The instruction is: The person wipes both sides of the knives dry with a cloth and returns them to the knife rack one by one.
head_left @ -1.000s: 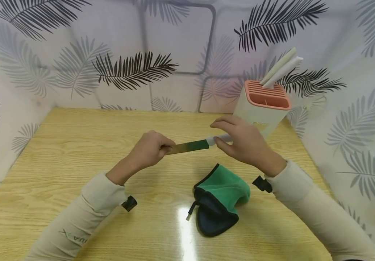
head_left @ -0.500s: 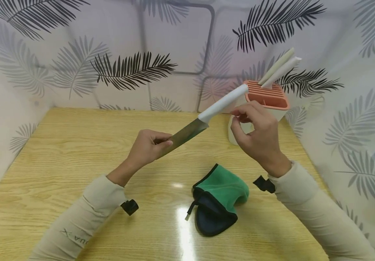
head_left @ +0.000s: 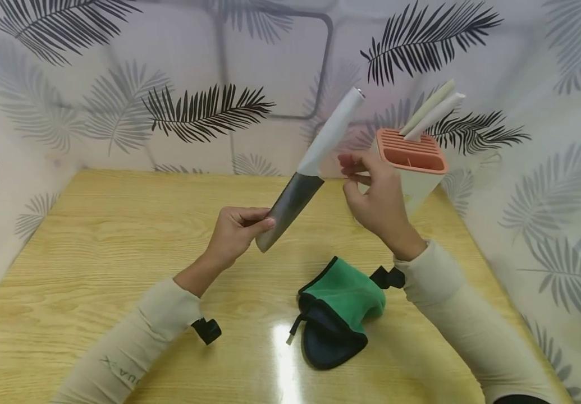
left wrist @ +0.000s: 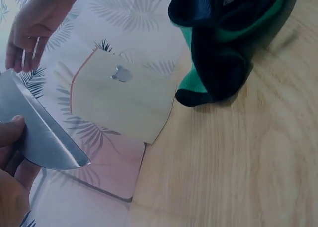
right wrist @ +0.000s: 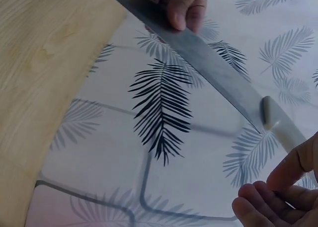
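A kitchen knife [head_left: 290, 203] with a white handle [head_left: 332, 133] is held up over the table, its handle pointing up and to the right. My left hand [head_left: 237, 233] pinches the blade near its tip, thumb on one face and fingers behind, as the left wrist view also shows for the blade [left wrist: 42, 130]. Close to the right of the handle, my right hand [head_left: 378, 193] has loosely curled fingers with nothing between them. In the right wrist view the right hand's fingers [right wrist: 258, 204] lie below the white handle [right wrist: 283, 125], whose end is partly hidden by that hand.
A cream knife block [head_left: 419, 182] with an orange slotted top stands at the back right, two pale handles [head_left: 434, 115] sticking out. A green and dark cloth item [head_left: 343, 306] with black edging lies on the wooden table [head_left: 118, 224]. Leaf-patterned sheeting hangs behind.
The knife's handle has swung upward, from nearly level to steeply raised, with the left hand staying on the blade. The right hand has come off the handle, rising and then shifting left.
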{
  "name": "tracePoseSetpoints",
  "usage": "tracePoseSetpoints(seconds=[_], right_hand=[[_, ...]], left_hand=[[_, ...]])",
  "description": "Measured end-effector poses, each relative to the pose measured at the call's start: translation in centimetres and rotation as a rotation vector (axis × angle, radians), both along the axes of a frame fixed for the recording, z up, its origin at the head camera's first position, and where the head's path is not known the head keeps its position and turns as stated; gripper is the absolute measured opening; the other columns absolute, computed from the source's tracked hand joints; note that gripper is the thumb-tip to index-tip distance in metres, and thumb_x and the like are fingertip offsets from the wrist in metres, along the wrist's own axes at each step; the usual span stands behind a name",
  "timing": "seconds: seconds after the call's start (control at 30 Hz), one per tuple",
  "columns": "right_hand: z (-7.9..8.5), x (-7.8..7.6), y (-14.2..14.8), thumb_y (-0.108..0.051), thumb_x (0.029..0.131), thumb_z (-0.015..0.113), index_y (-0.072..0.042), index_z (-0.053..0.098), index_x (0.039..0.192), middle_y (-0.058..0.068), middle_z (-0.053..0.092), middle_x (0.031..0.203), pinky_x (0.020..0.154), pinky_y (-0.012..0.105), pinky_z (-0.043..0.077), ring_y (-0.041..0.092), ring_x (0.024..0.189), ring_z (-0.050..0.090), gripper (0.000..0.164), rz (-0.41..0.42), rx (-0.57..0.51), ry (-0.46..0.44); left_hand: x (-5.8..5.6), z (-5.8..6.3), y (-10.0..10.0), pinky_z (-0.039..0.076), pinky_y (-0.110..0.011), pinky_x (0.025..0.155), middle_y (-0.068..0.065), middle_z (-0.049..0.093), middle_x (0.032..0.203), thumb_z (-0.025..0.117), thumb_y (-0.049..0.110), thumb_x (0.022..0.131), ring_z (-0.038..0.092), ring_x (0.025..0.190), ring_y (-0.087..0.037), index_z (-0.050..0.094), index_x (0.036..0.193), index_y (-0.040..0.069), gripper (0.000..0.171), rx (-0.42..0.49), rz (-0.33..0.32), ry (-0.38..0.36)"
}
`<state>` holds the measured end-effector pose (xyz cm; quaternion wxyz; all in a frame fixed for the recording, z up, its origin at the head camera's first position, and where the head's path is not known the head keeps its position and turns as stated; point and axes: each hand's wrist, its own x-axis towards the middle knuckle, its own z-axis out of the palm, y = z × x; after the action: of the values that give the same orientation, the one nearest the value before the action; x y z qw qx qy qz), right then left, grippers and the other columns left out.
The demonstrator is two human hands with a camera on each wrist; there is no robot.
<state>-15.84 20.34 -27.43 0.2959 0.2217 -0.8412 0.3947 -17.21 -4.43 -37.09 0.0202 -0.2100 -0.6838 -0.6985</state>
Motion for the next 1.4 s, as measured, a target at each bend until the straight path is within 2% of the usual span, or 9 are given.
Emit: tracePoseSetpoints(seconds=[0.17, 0.4, 0.67, 0.77, 0.87, 0.97, 1.1, 1.27, 1.4], right_hand=[[2.6, 0.2, -1.4, -0.004, 0.092, 0.064, 0.001, 0.062, 0.127, 0.016, 0.067, 0.121, 0.096, 0.041, 0.058, 0.028, 0.108, 0.068, 0.036, 0.023, -0.127, -0.125], [4.4, 1.0, -4.9, -0.022, 0.089, 0.073, -0.006, 0.058, 0.137, 0.012, 0.066, 0.128, 0.099, 0.038, 0.057, 0.025, 0.114, 0.068, 0.053, 0.015, -0.177, -0.188], [3.8, 1.2, -8.3, -0.02, 0.084, 0.079, -0.005, 0.058, 0.135, 0.012, 0.071, 0.112, 0.088, 0.033, 0.061, 0.021, 0.097, 0.072, 0.057, -0.09, -0.098, -0.023], [3.8, 1.1, -8.5, -0.016, 0.083, 0.08, -0.003, 0.058, 0.134, 0.013, 0.071, 0.104, 0.08, 0.031, 0.062, 0.021, 0.088, 0.072, 0.057, -0.091, -0.087, 0.001], [3.8, 1.2, -8.2, -0.012, 0.083, 0.079, -0.001, 0.057, 0.132, 0.015, 0.072, 0.1, 0.075, 0.033, 0.062, 0.022, 0.084, 0.072, 0.055, -0.106, -0.065, -0.012], [4.2, 1.3, -7.7, -0.012, 0.084, 0.079, 0.002, 0.057, 0.13, 0.017, 0.073, 0.099, 0.075, 0.035, 0.063, 0.024, 0.084, 0.073, 0.053, -0.12, -0.052, -0.026], [4.9, 1.2, -6.9, -0.01, 0.085, 0.078, 0.003, 0.057, 0.127, 0.019, 0.074, 0.097, 0.076, 0.037, 0.062, 0.026, 0.085, 0.073, 0.049, -0.119, -0.047, -0.037], [6.3, 0.8, -4.8, -0.006, 0.086, 0.075, 0.003, 0.058, 0.126, 0.02, 0.074, 0.103, 0.079, 0.038, 0.062, 0.027, 0.089, 0.073, 0.045, -0.156, -0.05, -0.023], [8.9, -0.2, -2.0, -0.002, 0.086, 0.072, -0.001, 0.058, 0.129, 0.018, 0.073, 0.114, 0.083, 0.028, 0.061, 0.021, 0.095, 0.07, 0.045, -0.207, -0.099, -0.048]], left_hand=[[0.1, -0.2, 0.8, 0.06, -0.019, 0.071, 0.013, 0.078, 0.09, 0.065, -0.013, 0.089, 0.074, 0.081, -0.003, 0.065, 0.114, -0.018, 0.026, 0.21, -0.031, -0.051], [0.2, -0.9, 1.8, 0.058, -0.017, 0.069, 0.016, 0.077, 0.085, 0.062, -0.013, 0.09, 0.072, 0.078, -0.001, 0.078, 0.091, 0.033, 0.049, 0.33, -0.036, -0.116], [0.3, -1.3, 2.7, 0.059, -0.018, 0.074, 0.018, 0.076, 0.084, 0.063, -0.011, 0.09, 0.071, 0.08, -0.001, 0.079, 0.088, 0.035, 0.049, 0.328, -0.004, -0.129], [0.5, -1.5, 2.9, 0.058, -0.019, 0.075, 0.016, 0.077, 0.084, 0.068, -0.007, 0.089, 0.071, 0.08, -0.002, 0.08, 0.094, 0.025, 0.035, 0.332, 0.004, -0.118], [0.7, -1.6, 3.2, 0.058, -0.018, 0.075, 0.017, 0.076, 0.084, 0.069, -0.007, 0.088, 0.071, 0.08, -0.002, 0.076, 0.107, -0.001, 0.021, 0.314, 0.007, -0.104], [0.9, -1.2, 3.6, 0.058, -0.018, 0.074, 0.019, 0.076, 0.083, 0.065, -0.011, 0.089, 0.07, 0.078, 0.0, 0.063, 0.113, -0.022, 0.027, 0.281, 0.0, -0.08], [1.2, -0.4, 3.9, 0.058, -0.02, 0.077, 0.008, 0.078, 0.093, 0.069, -0.006, 0.089, 0.072, 0.086, -0.006, 0.066, 0.117, -0.015, 0.03, 0.159, 0.008, -0.043], [1.6, -0.2, 3.7, 0.06, -0.027, 0.087, -0.014, 0.066, 0.133, 0.074, 0.001, 0.088, 0.068, 0.116, -0.026, 0.064, 0.132, 0.003, 0.045, -0.026, -0.016, -0.052], [2.0, -0.4, 3.3, 0.059, -0.027, 0.089, -0.013, 0.063, 0.138, 0.073, 0.004, 0.089, 0.064, 0.122, -0.03, 0.063, 0.133, 0.005, 0.045, -0.082, -0.04, -0.101]])
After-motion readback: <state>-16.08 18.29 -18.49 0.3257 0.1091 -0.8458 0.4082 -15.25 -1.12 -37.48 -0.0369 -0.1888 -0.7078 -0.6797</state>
